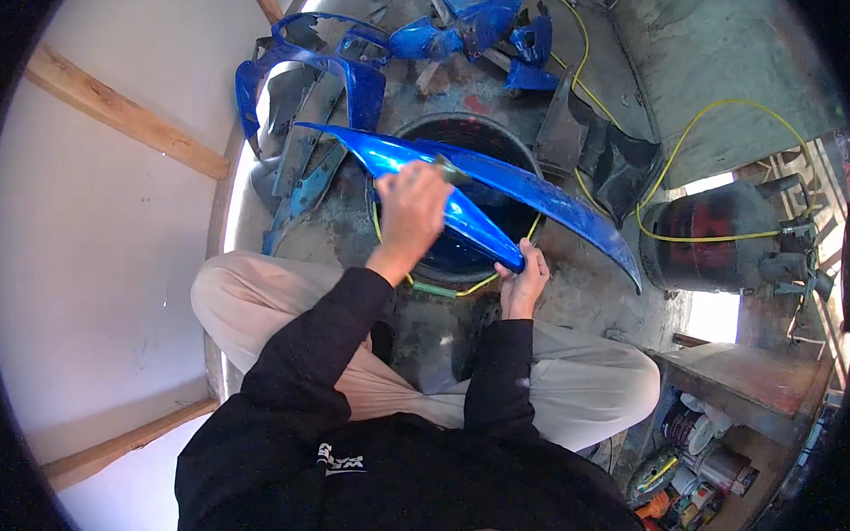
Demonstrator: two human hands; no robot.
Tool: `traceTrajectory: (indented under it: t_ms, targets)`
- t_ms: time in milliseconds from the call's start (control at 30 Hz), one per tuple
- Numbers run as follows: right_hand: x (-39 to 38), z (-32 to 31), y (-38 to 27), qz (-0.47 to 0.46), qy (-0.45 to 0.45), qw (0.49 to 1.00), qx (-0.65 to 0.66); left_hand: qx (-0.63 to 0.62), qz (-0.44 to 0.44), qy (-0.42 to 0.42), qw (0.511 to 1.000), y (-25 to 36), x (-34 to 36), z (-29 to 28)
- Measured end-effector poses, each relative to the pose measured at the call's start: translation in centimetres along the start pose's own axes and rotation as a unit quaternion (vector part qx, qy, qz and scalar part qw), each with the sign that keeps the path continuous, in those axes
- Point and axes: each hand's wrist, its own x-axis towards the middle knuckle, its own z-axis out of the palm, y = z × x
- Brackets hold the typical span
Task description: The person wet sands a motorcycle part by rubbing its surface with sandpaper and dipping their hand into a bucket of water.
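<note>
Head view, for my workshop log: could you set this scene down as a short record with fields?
Left grip: at the blue panel, blurred; a dull olive item shows beside it, hold unclear
Right grip: closed on the panel's lower right end
Beneath panel: round dark tub
Upper left: arched blue part
Right side: dark tank with a red patch
Lower right: assorted containers

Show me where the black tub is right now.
In the head view, the tub sits just above centre, in front of the person's legs, partly hidden by the held blue panel.
</note>
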Motion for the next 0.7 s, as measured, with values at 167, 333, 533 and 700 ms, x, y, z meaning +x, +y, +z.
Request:
traceTrajectory:
  t_ms: [167,333,533,700]
  targets:
    - [-0.1,0.1,-0.1,0.007,-0.005,1.0,0.002,0.068,-0.118,0.03,0.99,0.5,-0.3,0.4]
    - [-0.1,0.1,-0.2,0.002,-0.012,1.0,0.007,0.04,-0.053,0.003,0.998,1.1,-0.3,0.9]
    - [-0.3,0.4,-0.3,0.006,-0.006,1.0,-0.003,0.101,-0.164,0.053,0.98,0.1,0.3,0.5]
    - [-0.3,0.6,-0.3,0.006,0.025,1.0,0.0,-0.035,-0.011,0.006,0.999,1.9,0.4,1.2]
